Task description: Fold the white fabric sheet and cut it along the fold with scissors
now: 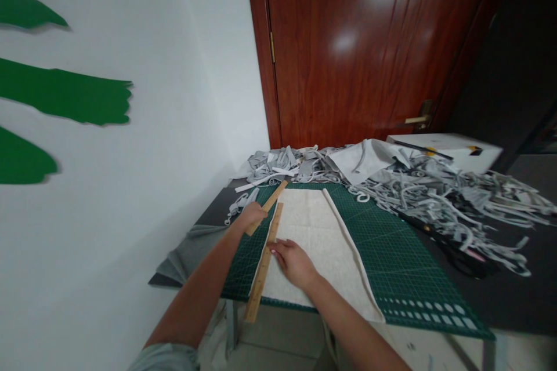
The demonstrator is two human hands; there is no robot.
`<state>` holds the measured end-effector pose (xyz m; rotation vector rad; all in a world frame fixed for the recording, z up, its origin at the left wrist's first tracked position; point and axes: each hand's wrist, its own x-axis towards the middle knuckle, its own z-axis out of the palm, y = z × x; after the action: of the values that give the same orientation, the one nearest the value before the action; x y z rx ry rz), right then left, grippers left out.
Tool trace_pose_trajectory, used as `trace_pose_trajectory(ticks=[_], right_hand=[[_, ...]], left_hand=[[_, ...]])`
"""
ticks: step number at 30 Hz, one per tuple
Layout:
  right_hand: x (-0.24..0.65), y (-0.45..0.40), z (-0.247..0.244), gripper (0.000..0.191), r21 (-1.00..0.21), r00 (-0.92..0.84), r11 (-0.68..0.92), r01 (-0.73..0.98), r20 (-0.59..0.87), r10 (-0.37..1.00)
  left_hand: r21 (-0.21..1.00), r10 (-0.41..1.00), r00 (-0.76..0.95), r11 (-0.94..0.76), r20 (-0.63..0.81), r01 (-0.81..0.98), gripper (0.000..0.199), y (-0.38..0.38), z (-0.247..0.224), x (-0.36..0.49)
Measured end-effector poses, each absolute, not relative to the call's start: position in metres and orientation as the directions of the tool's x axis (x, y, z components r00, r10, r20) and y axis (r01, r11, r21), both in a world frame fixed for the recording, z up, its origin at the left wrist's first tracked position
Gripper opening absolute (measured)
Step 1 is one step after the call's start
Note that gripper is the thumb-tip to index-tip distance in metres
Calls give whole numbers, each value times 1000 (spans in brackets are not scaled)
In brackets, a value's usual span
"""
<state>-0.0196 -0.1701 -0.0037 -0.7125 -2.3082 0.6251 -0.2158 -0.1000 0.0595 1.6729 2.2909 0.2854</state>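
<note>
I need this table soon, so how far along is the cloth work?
Done, it seems: the pale cloth is spread on the green mat. In hand: the left hand holds one wooden ruler; the right hand presses another ruler along the cloth's left side. Probably left: any cutting, as the scissors lie aside.

The off-white cloth (315, 243) lies spread on the green mat (383, 237), lightly creased, its right edge curled into a narrow roll and its lower right corner reaching past the mat's near edge. Along its left edge lies the inner wooden ruler (261, 271), flat under the right hand (296, 264), its near end jutting past the mat. The outer wooden ruler (275, 196), gripped in the left hand (253, 215), slants just left of the cloth.
</note>
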Motion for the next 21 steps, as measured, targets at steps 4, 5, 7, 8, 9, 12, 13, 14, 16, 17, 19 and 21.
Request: trace_pose_trajectory(ticks=[4,5,7,8,9,12,13,14,16,17,19,21], right_hand=[[-21,-169,-6,34,-590,-648,735,334,423,633],[-21,-169,-7,34,-590,-647,734,337,421,635],[-21,-169,-8,35,-589,-647,732,342,417,638],[-21,-169,-8,34,-589,-647,731,344,416,639],[-22,-169,-9,34,-588,-648,732,344,415,639],[-22,-168,-8,34,-584,-653,736,342,416,633],[-22,-168,-8,34,-583,-655,738,341,416,631],[-22,-168,-8,34,-581,-656,739,340,416,629],[-22,-169,-8,34,-577,-658,742,342,416,628],[-22,-169,-8,34,-575,-658,742,344,417,627],[-22,-169,-7,34,-571,-658,744,347,416,627],[-22,-169,-6,33,-567,-661,745,350,415,626]], left_hand=[[511,953,-276,302,-129,805,36,-106,56,-198],[540,956,-270,289,-118,790,39,-108,53,-193],[576,963,-250,263,-104,774,47,-108,46,-181],[584,966,-237,253,-105,771,48,-106,43,-175],[586,968,-225,246,-109,772,45,-104,41,-170],[562,972,-204,233,-115,793,34,-89,37,-159],[545,973,-204,230,-108,806,33,-83,37,-156],[524,974,-207,227,-97,821,33,-76,38,-155],[474,974,-219,224,-66,852,33,-63,40,-152],[448,973,-226,224,-51,866,33,-57,40,-151],[398,970,-242,230,-21,888,34,-49,38,-149],[355,966,-258,237,13,904,33,-43,34,-145]])
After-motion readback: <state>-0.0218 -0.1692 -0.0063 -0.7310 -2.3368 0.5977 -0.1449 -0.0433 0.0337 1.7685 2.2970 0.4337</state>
